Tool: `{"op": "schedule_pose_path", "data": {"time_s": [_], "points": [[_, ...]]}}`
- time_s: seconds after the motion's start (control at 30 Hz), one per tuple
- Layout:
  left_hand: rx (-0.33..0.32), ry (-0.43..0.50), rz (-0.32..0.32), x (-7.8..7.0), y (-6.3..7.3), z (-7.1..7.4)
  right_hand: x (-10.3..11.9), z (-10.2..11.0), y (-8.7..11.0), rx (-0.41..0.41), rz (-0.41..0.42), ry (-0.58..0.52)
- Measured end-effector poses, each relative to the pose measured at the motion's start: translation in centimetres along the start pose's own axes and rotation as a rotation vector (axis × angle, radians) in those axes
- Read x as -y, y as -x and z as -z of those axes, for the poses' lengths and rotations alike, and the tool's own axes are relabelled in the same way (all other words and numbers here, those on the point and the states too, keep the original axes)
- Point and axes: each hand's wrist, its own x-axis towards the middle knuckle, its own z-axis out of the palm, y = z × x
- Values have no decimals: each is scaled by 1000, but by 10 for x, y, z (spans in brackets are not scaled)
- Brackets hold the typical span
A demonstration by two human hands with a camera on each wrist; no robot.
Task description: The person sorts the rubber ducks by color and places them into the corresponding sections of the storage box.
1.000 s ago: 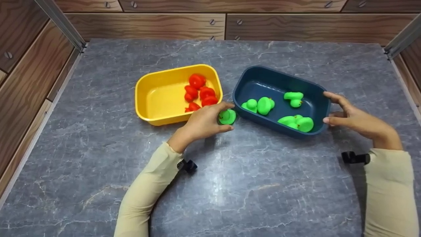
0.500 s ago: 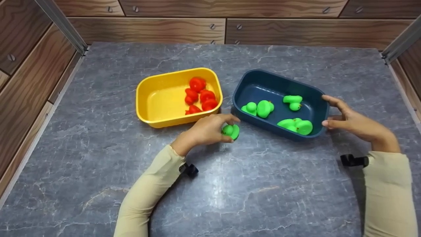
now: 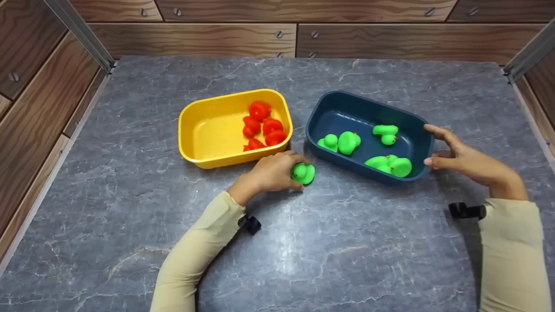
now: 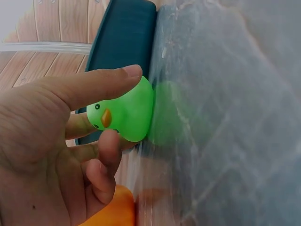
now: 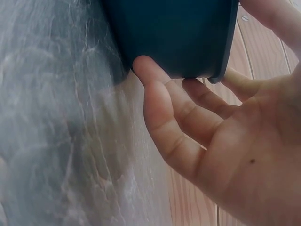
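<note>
My left hand (image 3: pixel 274 173) holds a green rubber duck (image 3: pixel 303 173) low at the table, in front of the gap between two bins. In the left wrist view the thumb lies along one side of the duck (image 4: pixel 129 110), whose base meets the tabletop. My right hand (image 3: pixel 472 162) grips the right end of the dark blue bin (image 3: pixel 373 102), thumb and index finger set apart at its rim. Fingertips bend against the outside of that end wall in the right wrist view. Several green ducks (image 3: pixel 347 143) lie in the blue bin, some tipped over.
Left of the blue bin stands a yellow bin (image 3: pixel 208 160) with several red rubber ducks (image 3: pixel 260 111) toward its right end. Both bins rest on a grey marbled table (image 3: pixel 303 260). Wood-patterned walls (image 3: pixel 195 41) border the back and sides.
My left hand has come toward me from between the bins with the green duck and lowered it to the table. My right hand has stayed at the blue bin's end.
</note>
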Motion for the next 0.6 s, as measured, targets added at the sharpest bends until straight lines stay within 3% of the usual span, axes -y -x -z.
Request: {"op": "schedule_pose_path", "data": {"time_s": [0.4, 0.6], "points": [[5, -32, -12, 3, 1, 0, -1, -1, 0, -1, 10, 4], [8, 9, -41, 1, 4, 4, -1, 0, 1, -1, -6, 19]]}}
